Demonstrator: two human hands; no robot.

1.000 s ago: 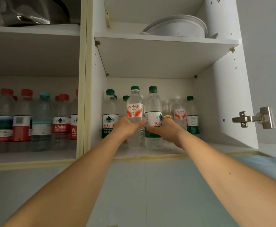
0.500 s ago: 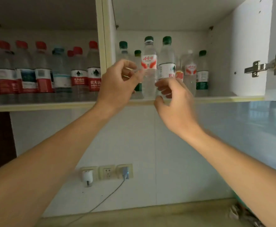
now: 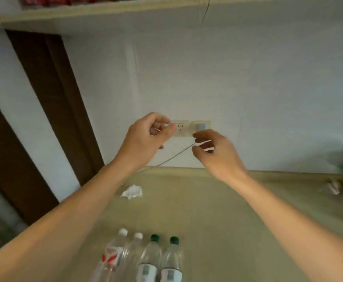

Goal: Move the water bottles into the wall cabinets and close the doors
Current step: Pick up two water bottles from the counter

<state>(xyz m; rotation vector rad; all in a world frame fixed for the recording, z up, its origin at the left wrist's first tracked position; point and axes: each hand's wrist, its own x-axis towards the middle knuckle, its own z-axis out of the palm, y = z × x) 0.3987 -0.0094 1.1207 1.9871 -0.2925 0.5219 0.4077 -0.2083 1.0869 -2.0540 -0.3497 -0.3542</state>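
Both hands, left hand (image 3: 146, 135) and right hand (image 3: 217, 153), apparently empty now, lowered from cabinet.

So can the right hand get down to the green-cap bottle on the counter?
Probably yes. The right hand is holding nothing and hangs in the air above the counter. The nearest green-cap bottle stands upright at the end of its row, with bare counter beside it and nothing in between.

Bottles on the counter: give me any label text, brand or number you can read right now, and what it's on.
No text is readable.
Red-and-white label on the left white-capped bottle: blurred.
White labels on the two green-capped bottles: grey marks, too blurred to read.
Second white-capped bottle: no label visible.
Wall sockets: no markings legible.
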